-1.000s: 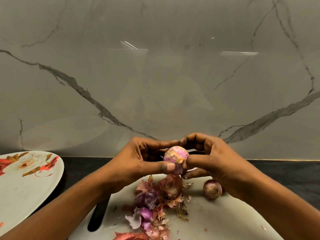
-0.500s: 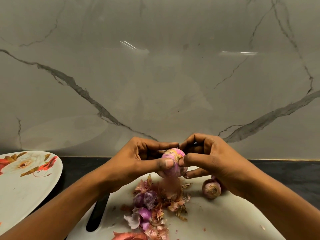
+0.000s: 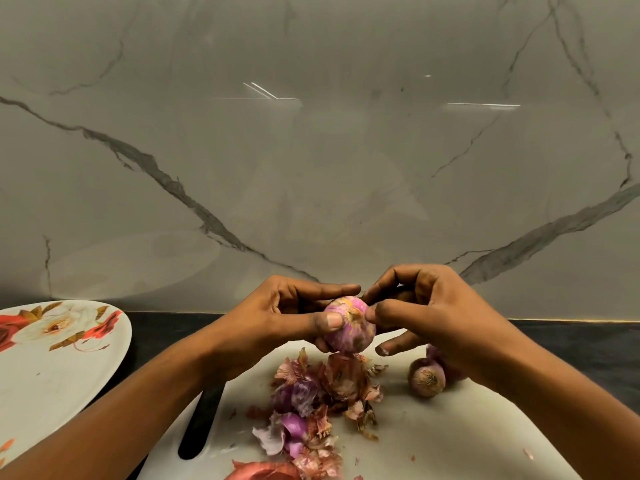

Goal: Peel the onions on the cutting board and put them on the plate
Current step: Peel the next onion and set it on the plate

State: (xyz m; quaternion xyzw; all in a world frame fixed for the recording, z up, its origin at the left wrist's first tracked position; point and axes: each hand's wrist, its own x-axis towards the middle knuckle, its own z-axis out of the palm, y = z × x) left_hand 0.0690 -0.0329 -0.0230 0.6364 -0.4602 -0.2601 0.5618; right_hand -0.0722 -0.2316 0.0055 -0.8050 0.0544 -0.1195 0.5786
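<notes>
A small pink-purple onion (image 3: 351,327) with bits of dry skin is held above the white cutting board (image 3: 450,438). My left hand (image 3: 284,317) grips it from the left, thumb across its front. My right hand (image 3: 426,306) touches its top and right side with thumb and fingertips. An unpeeled onion (image 3: 426,377) lies on the board under my right wrist, with another partly hidden behind it. A heap of onion peels (image 3: 311,403) lies on the board below the held onion. The floral plate (image 3: 52,368) sits at the left with no onions on its visible part.
The board's black handle slot (image 3: 202,420) shows beside my left forearm. A dark countertop (image 3: 571,344) runs under the board and plate. A grey marble wall (image 3: 311,150) rises directly behind.
The onion has been turned in my fingers, showing its root end now. A piece of skin dropped onto the peel heap. My right thumb shifted onto the onion's top.
</notes>
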